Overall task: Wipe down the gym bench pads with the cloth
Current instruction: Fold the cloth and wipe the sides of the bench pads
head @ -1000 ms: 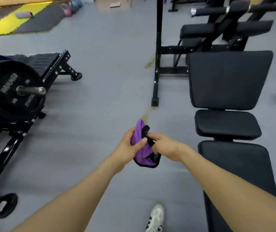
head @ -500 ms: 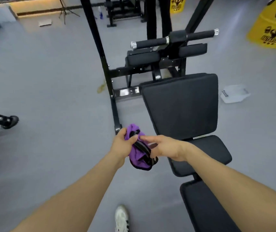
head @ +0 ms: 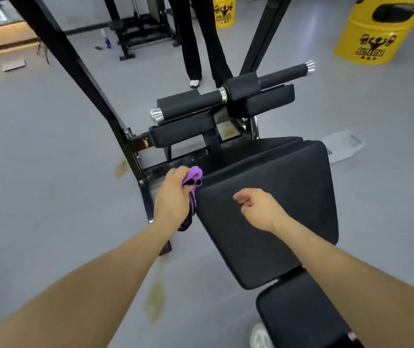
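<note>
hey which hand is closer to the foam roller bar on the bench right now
Left. The left hand, gripping the purple cloth, is just below the foam roller bar's near end. The right hand hovers lower, over the back pad.

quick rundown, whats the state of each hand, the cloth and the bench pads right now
left hand: grip closed round the cloth, at the back pad's upper left corner
right hand: fingers loosely curled, holding nothing, over the back pad
cloth: purple, bunched up, one end hanging below the left hand
back pad: bare black surface; whether it has been wiped cannot be told
seat pad: untouched, nothing on it
</note>
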Motion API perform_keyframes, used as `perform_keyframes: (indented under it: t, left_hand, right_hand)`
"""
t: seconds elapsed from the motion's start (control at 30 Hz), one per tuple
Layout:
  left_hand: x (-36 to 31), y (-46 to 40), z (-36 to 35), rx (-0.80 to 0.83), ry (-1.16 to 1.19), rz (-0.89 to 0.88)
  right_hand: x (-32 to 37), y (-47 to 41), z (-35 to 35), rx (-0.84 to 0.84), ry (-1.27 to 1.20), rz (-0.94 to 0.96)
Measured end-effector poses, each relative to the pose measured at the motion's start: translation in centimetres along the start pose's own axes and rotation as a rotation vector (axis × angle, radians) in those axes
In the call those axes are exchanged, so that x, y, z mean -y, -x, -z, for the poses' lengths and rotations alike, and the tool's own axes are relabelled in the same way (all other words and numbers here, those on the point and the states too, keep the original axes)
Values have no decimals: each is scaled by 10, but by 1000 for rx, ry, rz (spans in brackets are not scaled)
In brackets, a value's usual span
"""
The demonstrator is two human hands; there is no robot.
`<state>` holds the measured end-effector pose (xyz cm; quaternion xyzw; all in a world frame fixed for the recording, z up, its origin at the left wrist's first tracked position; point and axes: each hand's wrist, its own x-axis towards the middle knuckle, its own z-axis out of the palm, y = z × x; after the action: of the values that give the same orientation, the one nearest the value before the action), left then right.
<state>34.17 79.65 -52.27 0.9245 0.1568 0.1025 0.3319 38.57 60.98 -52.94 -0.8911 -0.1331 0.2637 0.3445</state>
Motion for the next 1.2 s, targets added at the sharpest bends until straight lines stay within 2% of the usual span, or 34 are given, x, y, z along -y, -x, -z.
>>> perform_keyframes:
  t: [0.07, 0.2, 0.33, 0.47, 0.67, 0.97, 1.1, 1.2]
  left_hand:
    - [2, -25, -21, 18, -70, -14]
    - [6, -53, -63, 238, -276, 80]
    - [-6, -68, -71, 215, -431, 70]
    - [-44, -90, -105, 226, -365, -19]
    - [-98, -130, -168, 245, -329, -98]
    - [-192, -194, -272, 382, -170, -305]
    - [-182, -204, -276, 551, -183, -304]
    - [-163, -200, -257, 583, -205, -316]
  right_hand:
    - [-10, -31, 18, -95, 35, 3]
    - [-42, -75, 44, -253, 189, -68]
    - [-79, -96, 62, -308, 217, -160]
    - [-101, -105, 81, -378, 185, -151]
    - [-136, -102, 101, -384, 217, -167]
    - [-165, -100, 106, -397, 202, -82]
    - [-169, -98, 107, -407, 173, -68]
    - [-168, -94, 104, -398, 187, -90]
